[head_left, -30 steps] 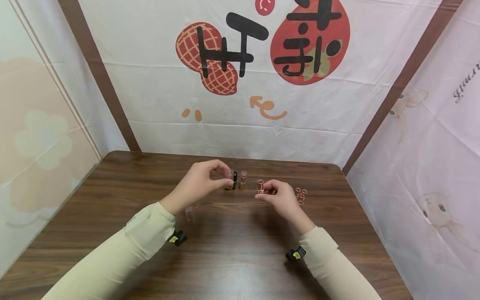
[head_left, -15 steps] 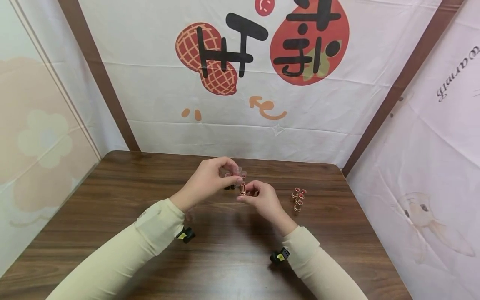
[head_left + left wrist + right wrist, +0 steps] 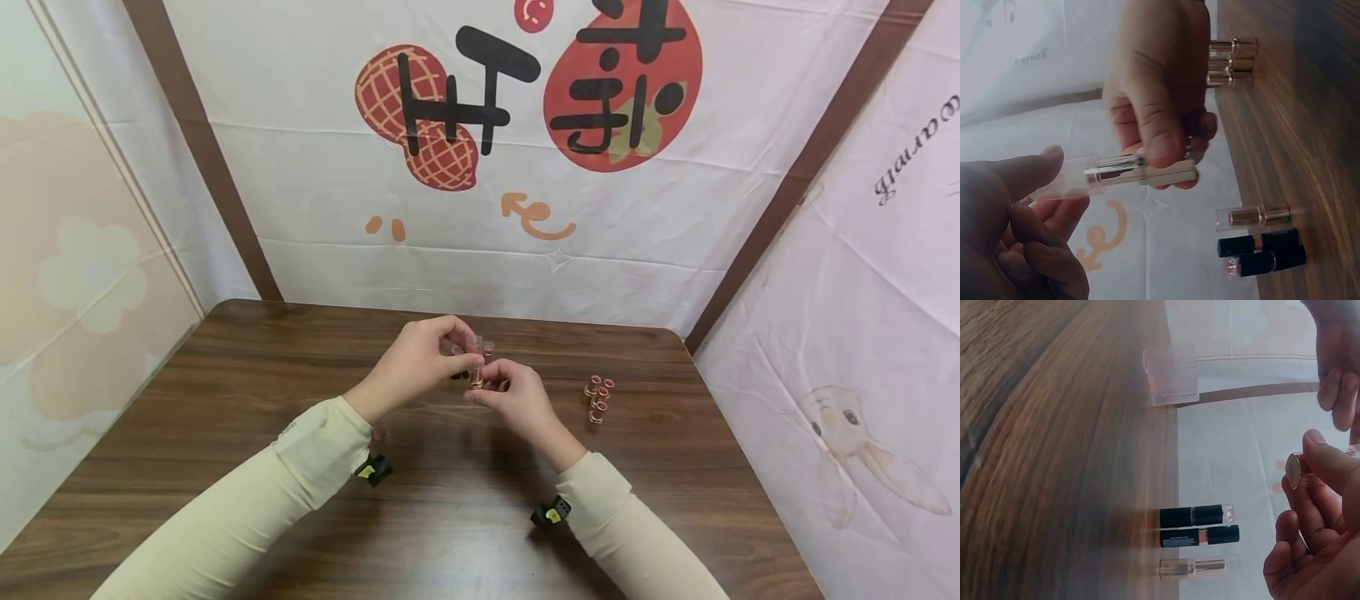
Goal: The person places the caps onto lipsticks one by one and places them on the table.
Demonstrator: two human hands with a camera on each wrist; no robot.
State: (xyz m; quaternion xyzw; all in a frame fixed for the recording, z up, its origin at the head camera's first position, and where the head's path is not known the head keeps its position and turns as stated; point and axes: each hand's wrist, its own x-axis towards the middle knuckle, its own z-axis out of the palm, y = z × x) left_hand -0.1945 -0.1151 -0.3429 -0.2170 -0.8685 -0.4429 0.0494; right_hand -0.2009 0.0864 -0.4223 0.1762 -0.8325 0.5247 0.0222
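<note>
My left hand point(image 3: 416, 358) pinches a clear cap point(image 3: 1069, 179) between thumb and fingers. My right hand point(image 3: 522, 402) grips a gold lipstick tube point(image 3: 1171, 174) by its base, thumb on one side. In the left wrist view the cap's open end overlaps the top of the tube, and both are held above the table. The tube's round underside shows in the right wrist view. Just behind the hands stand a gold lipstick with a clear cap point(image 3: 1260, 215) and two black lipsticks point(image 3: 1191, 515), mostly hidden by my left hand in the head view.
Several uncapped gold lipsticks point(image 3: 597, 402) stand grouped on the wooden table point(image 3: 450, 508), right of my right hand. A clear pinkish piece point(image 3: 1172, 378) stands at the left, partly behind my left wrist in the head view. A printed cloth point(image 3: 360, 275) hangs behind the table.
My right hand has moved left with the lipstick tube to meet the cap in my left hand. The left hand has shifted slightly right; cap and tube now overlap.
</note>
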